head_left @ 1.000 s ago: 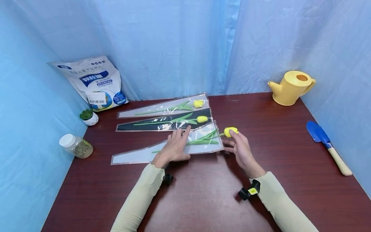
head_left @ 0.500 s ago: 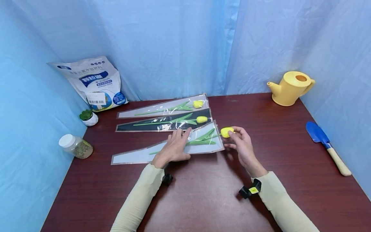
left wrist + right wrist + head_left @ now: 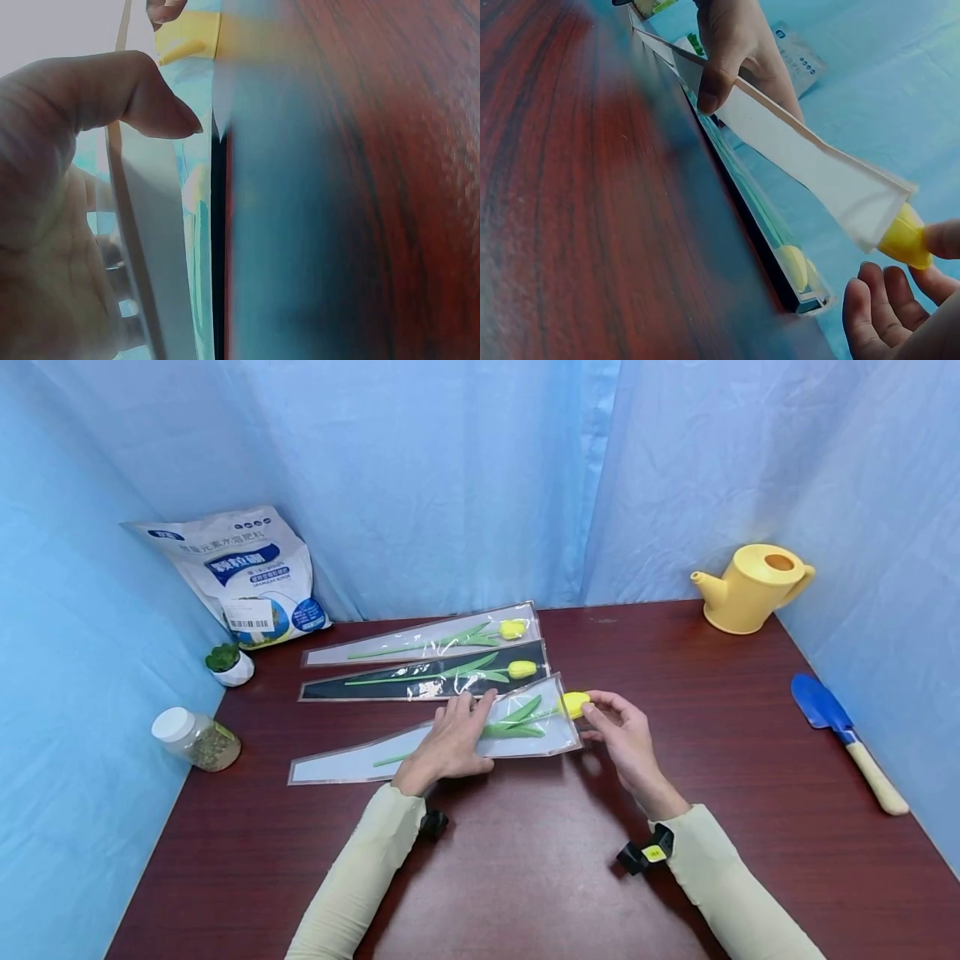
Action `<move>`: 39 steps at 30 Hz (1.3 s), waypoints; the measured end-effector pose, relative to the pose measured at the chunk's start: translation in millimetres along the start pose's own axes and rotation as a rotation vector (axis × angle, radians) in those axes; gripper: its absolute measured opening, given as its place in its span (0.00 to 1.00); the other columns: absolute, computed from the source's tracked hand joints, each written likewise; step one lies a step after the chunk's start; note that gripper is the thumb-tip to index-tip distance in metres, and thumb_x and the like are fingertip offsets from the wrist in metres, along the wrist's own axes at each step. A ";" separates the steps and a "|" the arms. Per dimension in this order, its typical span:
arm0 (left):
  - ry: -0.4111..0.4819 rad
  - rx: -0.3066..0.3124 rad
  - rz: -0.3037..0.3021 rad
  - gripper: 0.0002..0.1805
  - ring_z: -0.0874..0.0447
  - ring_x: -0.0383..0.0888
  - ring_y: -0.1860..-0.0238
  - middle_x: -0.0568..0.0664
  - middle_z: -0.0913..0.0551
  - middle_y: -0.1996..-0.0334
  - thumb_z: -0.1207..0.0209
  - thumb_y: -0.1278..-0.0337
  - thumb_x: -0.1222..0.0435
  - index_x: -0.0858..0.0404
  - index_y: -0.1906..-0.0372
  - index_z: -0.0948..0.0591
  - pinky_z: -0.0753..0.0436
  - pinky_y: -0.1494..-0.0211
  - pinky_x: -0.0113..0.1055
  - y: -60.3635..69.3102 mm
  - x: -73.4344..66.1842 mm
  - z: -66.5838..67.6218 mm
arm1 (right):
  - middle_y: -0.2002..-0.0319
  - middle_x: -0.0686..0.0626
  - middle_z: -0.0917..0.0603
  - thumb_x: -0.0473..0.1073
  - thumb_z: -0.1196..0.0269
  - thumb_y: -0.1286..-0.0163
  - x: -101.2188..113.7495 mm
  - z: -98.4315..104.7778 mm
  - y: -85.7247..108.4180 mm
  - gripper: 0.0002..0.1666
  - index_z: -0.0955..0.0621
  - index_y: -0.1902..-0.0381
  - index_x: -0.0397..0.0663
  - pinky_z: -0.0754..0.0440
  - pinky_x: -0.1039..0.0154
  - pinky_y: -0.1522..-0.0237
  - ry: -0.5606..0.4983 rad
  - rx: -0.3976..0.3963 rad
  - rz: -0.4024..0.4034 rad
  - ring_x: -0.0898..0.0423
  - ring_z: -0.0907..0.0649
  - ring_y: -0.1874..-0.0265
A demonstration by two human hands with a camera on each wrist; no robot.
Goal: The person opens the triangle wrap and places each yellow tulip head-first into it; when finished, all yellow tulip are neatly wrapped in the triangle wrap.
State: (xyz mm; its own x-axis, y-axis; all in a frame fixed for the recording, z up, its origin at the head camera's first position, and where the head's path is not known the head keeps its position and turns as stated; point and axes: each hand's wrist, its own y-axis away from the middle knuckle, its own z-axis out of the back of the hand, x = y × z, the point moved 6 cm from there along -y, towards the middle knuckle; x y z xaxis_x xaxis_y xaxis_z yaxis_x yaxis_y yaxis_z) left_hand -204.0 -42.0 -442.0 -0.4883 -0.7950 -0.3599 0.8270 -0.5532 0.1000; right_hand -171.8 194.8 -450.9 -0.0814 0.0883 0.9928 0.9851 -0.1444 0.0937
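Observation:
My left hand [image 3: 450, 739] holds the nearest white-backed clear flower sleeve [image 3: 330, 767], thumb at its near edge and the other fingers over its top. In the right wrist view this sleeve [image 3: 780, 142] tilts clear of the table at its wide end. A yellow artificial tulip [image 3: 576, 704] lies with its green stem and leaves inside, its head at the sleeve's mouth. My right hand [image 3: 626, 747] pinches the tulip head between thumb and index finger; the other fingers are loosely bent, as the right wrist view shows. Part of the stem is hidden under my left hand.
Behind lie a black sleeve [image 3: 390, 687] and another white one [image 3: 337, 653], each with a yellow tulip. A fertiliser bag [image 3: 240, 568], potted succulent [image 3: 231, 666] and lidded jar [image 3: 197, 739] stand left. A yellow watering can [image 3: 752, 589] and blue trowel [image 3: 847, 735] are right.
The tulip has slid leftward, deeper into the sleeve, its head moving from outside the mouth to the opening. My right hand has moved left with it; my left hand has stayed in place.

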 end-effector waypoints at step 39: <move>0.005 -0.013 -0.022 0.57 0.38 0.48 0.51 0.53 0.34 0.51 0.27 0.55 0.57 0.57 0.20 0.47 0.40 0.53 0.39 -2.1 -7.2 -0.6 | 0.40 0.46 0.17 0.57 0.53 0.20 -4.6 -15.8 8.9 0.34 0.24 0.35 0.33 0.27 0.79 0.47 0.227 0.146 -0.074 0.76 0.23 0.52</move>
State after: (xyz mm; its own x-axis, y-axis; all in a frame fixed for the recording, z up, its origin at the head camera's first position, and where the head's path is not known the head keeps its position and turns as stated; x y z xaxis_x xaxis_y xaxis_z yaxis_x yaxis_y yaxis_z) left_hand -202.0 -35.0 -440.2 -0.5047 -0.7815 -0.3669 0.8198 -0.5671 0.0801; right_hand -165.1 177.5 -453.5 -0.1698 -0.1323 0.9766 0.9852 -0.0003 0.1713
